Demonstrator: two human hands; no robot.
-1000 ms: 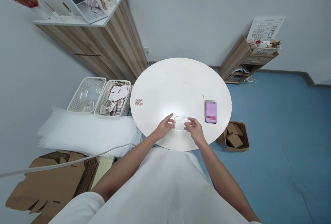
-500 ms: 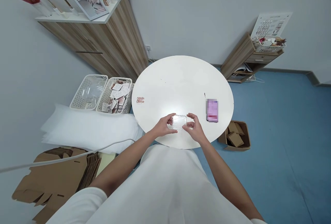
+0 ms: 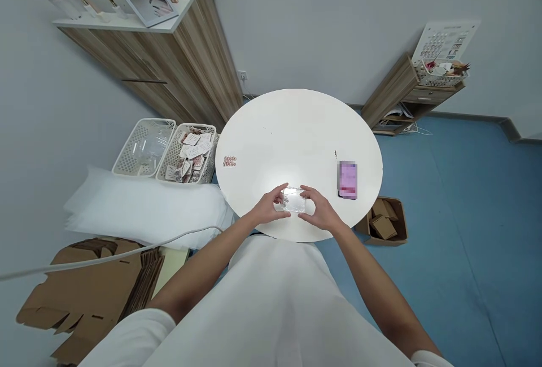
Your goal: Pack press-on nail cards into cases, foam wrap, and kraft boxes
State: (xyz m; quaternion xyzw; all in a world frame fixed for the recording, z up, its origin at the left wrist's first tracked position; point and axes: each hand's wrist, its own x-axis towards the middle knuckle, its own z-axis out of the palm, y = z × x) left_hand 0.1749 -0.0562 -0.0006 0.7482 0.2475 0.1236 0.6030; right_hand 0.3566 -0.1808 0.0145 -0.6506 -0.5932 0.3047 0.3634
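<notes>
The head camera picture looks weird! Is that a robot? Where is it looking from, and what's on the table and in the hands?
No robot here! These are a person's own bare hands. The camera is worn on the person's head, looking forward and down, so you see their arms and white clothes from above.

The left hand and right hand hold a small, clear, shiny case between them, one at each end. I can't tell whether it touches the table.

The round white table also has a little card with reddish patterns towards the left, and a purple thing on the right. That one is blurred into squares, so I can't say what it is.
</notes>
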